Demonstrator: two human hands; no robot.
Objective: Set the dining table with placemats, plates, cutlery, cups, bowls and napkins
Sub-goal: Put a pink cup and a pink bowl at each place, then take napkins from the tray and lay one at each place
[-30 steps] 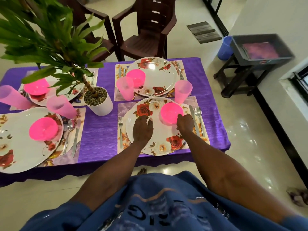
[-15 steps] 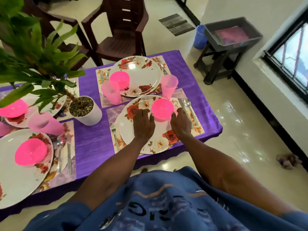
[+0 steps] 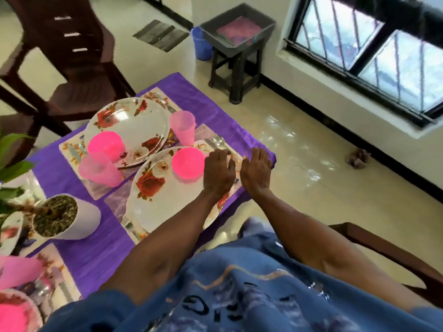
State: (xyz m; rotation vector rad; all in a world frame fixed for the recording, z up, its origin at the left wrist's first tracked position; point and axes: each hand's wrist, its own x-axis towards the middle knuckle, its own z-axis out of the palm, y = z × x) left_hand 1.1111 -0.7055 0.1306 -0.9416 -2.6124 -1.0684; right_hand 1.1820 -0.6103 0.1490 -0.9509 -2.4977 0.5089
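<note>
A purple-clothed table carries floral placemats, rose-patterned plates, pink bowls and pink cups. On the near plate stands a pink bowl. My left hand lies palm down over the plate's right rim. Beside it my right hand rests flat on the placemat near the table's right edge, over the cutlery; a spoon shows just beyond the fingers. Neither hand holds anything. A pink cup stands behind the bowl. The far plate holds another pink bowl, with a cup in front of it.
A white plant pot stands mid-table on the left. A grey bin with a pink cloth sits on a dark stool by the window, and a blue bucket stands behind it. Brown chairs stand beyond the table.
The view has swung right toward the window. Both hands have slid right, off the plate's middle and the bowl's side, to the plate's right rim and the cutlery side of the placemat.
</note>
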